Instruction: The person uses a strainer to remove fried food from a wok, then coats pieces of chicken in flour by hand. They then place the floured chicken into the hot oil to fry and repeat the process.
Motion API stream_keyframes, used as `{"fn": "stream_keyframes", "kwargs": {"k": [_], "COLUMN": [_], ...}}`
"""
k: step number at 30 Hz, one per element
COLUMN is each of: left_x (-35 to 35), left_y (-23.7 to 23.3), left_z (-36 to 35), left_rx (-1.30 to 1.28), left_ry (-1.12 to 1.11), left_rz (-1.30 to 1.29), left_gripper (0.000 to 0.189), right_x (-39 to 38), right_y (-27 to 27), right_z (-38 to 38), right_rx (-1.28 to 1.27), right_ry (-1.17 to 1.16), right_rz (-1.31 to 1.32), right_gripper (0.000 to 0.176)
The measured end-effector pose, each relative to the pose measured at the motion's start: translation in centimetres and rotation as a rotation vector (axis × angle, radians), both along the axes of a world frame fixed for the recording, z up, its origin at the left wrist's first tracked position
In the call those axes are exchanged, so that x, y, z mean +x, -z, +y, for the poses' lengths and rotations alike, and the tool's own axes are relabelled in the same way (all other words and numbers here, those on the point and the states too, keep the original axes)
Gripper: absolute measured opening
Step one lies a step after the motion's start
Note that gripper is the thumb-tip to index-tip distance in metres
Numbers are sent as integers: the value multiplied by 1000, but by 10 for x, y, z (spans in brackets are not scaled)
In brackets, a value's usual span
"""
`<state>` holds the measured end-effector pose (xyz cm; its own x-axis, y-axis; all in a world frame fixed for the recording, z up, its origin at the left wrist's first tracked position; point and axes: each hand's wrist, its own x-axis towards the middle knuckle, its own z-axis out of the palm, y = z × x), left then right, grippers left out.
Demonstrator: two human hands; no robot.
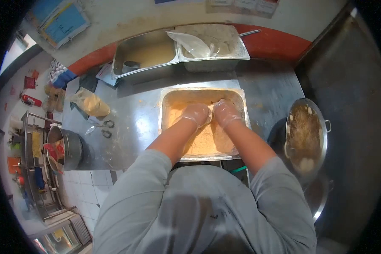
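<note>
Head view: metal tray [203, 89] set at the near edge of the table [131, 148], seemingly so it can be reached straight down.
Orange-tinted powder [203, 143]: spread inside tray; walled in, probably to limit spills.
Left hand [196, 113]: clear-gloved, lowered into tray; fingers look curled, grip cannot be told.
Right hand [225, 111]: clear-gloved, just beside the left; finger spacing hidden, any hold cannot be told.
Back pans: left pan [152, 75] and right pan [216, 65] lined up behind tray, likely leaving arm room.
Scissors [108, 124]: laid aside near filled bag [95, 105] (blades barely readable).
</note>
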<state>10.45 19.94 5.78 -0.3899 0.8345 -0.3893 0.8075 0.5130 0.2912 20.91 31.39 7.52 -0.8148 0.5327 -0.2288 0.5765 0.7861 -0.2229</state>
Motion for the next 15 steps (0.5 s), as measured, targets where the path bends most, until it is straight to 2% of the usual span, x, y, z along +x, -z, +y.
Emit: {"fn": "stream_keyframes", "kwargs": {"k": [2,3,6,7,8,9,10,12,14,15], "left_x": [-8,-3,8,13,12,13,15,12,9,12], "left_y": [-7,-7,-58,-24,-5,11,2,-16,-28,-56], "left_z": [7,3,-10,-22,-19,-16,-16,-19,-28,-33], "left_rx": [-26,-71,-46,186,187,135,85,67,247,125], "left_ry": [-56,-110,-63,-33,-31,-18,-7,-28,-141,-243], "left_rz": [-24,-67,-48,107,115,136,161,87,-306,-316], "left_gripper": [29,31,30,39,39,47,56,58,50,45], "right_x": [-14,-12,-12,-15,-15,-9,0,9,19,26], "right_y": [7,5,-12,-6,-2,-11,-29,-43,-39,-20], "right_z": [17,15,19,23,26,22,16,3,-13,-16], "right_rx": [26,19,-7,-21,-39,-41,-18,7,78,266], "right_ry": [-150,-148,-138,-140,-143,-144,-162,-181,-99,-269], "right_rz": [-127,-138,-134,-151,-169,-166,-132,-93,-229,-331], "right_gripper": [26,26,24,24,24,24,24,25,27,29]}}
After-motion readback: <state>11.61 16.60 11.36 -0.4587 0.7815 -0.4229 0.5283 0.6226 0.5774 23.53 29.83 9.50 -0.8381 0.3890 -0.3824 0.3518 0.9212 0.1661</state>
